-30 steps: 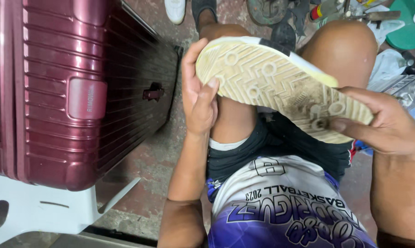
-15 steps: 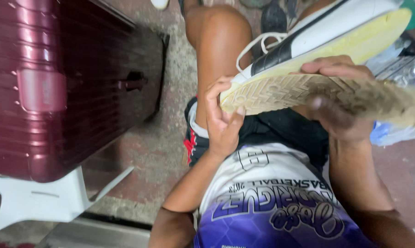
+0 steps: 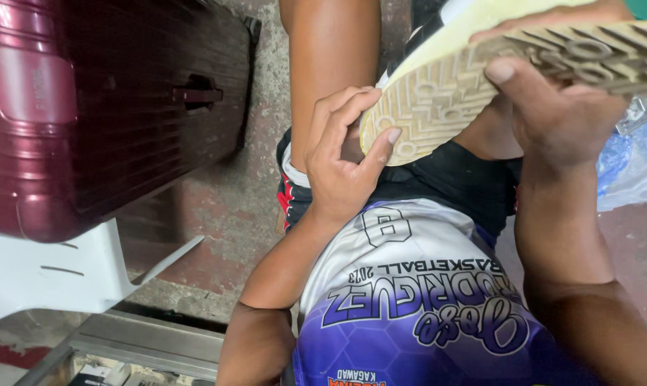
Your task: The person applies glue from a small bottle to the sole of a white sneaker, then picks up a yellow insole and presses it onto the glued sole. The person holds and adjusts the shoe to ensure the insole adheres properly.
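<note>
Maroon suitcase [image 3: 109,107] beside left hand [image 3: 341,161], shoe [image 3: 481,78]

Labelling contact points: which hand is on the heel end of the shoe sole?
The left hand: its fingers curl round the rounded end of the shoe, sole up. The right hand grips further along, thumb pressed on the tread mid-sole.

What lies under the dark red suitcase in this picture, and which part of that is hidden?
The dark red suitcase rests on a white plastic chair, whose edge and slots show below it. The seat beneath the case is covered. Both hands hold a shoe nearby.
</note>
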